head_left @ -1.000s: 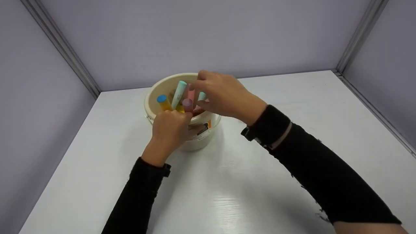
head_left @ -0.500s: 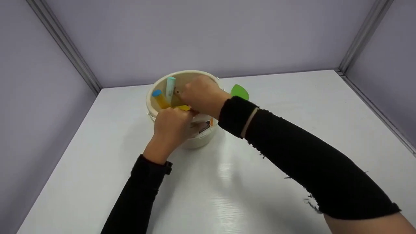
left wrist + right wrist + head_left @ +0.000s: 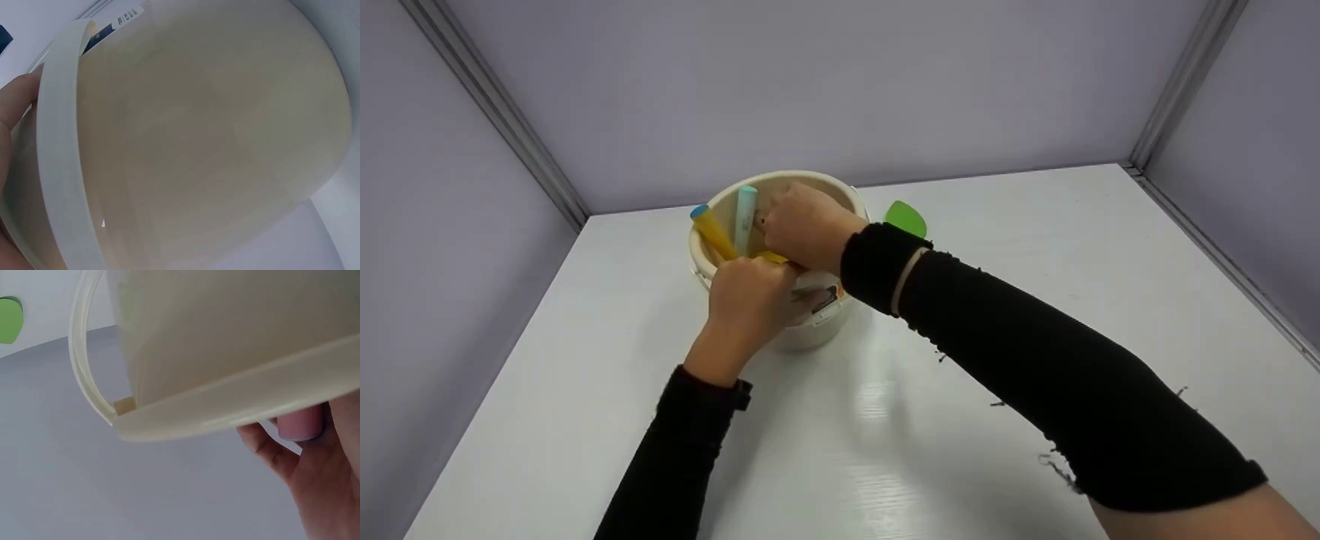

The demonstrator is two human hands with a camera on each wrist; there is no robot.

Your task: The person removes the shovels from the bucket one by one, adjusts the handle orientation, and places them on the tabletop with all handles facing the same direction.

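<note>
A cream plastic bucket (image 3: 810, 330) stands on the white table near the back left corner. My left hand (image 3: 750, 289) grips its near rim and wall; a finger (image 3: 14, 107) shows beside the rim (image 3: 62, 169). My right hand (image 3: 802, 221) reaches down inside the bucket from the right. In the right wrist view its fingers (image 3: 264, 444) curl round a pink stick (image 3: 301, 423) just under the bucket's rim (image 3: 236, 410). A yellow stick with a blue cap (image 3: 711, 231) and a pale teal stick (image 3: 745, 210) lean out of the bucket on the left.
A flat green piece (image 3: 905, 218) lies on the table (image 3: 960, 465) just behind and right of the bucket, also in the right wrist view (image 3: 10, 320). The bucket's handle (image 3: 84, 360) hangs at its side. Grey walls close the table at left, back and right.
My right hand has gone from above the rim down into the bucket with the pink stick. The green piece has come into sight. The yellow stick has tipped further left.
</note>
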